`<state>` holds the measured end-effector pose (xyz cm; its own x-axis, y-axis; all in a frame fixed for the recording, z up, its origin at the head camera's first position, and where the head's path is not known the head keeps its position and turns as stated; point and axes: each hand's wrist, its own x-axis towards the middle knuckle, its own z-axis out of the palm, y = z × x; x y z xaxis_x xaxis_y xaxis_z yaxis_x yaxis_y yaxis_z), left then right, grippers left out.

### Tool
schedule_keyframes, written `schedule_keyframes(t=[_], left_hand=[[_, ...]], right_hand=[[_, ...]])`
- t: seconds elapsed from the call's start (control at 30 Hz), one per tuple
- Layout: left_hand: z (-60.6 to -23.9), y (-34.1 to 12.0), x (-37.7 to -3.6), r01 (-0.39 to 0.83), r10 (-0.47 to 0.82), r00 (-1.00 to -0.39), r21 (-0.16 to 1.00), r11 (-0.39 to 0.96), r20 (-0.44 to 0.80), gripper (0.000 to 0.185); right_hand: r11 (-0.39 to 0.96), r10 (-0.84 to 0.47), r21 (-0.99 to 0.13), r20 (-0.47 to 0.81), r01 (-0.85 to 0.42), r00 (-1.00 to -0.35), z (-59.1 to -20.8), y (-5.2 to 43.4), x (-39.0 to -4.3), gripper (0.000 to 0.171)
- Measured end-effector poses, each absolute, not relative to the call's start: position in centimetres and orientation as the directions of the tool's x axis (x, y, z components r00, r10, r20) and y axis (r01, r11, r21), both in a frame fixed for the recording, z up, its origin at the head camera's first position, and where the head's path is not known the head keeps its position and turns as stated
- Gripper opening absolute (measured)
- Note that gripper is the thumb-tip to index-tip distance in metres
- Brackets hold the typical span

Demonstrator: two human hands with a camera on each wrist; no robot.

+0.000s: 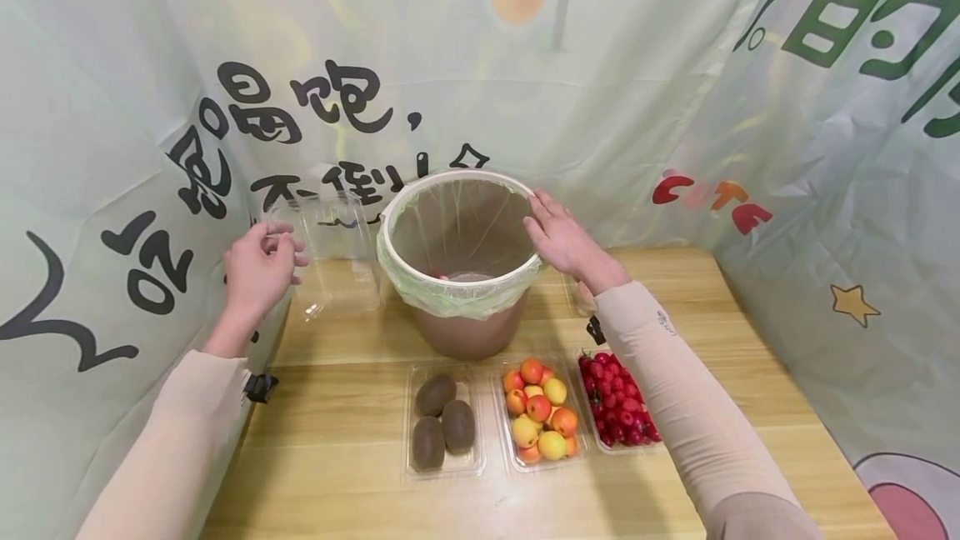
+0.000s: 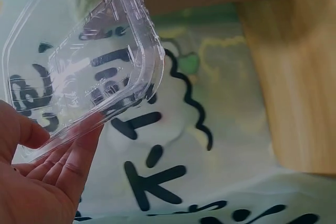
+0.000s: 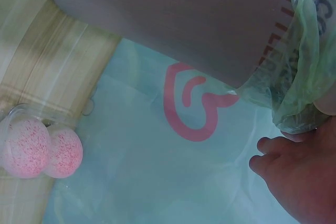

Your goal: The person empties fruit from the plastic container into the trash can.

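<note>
My left hand (image 1: 262, 261) pinches the edge of a clear plastic container (image 1: 337, 252) between thumb and fingers. The container is tilted beside a brown trash bin (image 1: 472, 332); its clear wall lets the backdrop lettering show through in the left wrist view. Over the bin's white rim (image 1: 386, 227) hangs a pale green plastic liner (image 1: 442, 298). My right hand (image 1: 566, 240) holds the rim's right side, thumb toward the inside and fingers outside, against the liner (image 3: 299, 98). Something small and reddish shows low inside the bin.
In front of the bin stand clear boxes of three kiwis (image 1: 457, 426), small red and yellow fruits (image 1: 538, 408) and red berries (image 1: 615, 398). Pink-speckled round fruits (image 3: 26, 148) sit in another clear box, mostly behind my right forearm in the head view. Printed cloth (image 1: 600, 107) surrounds the wooden table (image 1: 337, 457).
</note>
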<state>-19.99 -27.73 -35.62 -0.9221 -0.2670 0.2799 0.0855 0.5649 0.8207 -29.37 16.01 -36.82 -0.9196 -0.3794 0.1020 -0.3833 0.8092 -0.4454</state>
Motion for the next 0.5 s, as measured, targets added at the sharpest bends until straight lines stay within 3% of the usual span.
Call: schedule_keyframes(t=[0.5], left_hand=[[-41.6, -28.4, -18.2, 0.006, -0.173, -0.974, 0.788, 0.615, 0.143, 0.036]], right_hand=[[0.812, -0.380, -0.443, 0.094, -0.381, -0.920, -36.8, 16.0, -29.4, 0.067]])
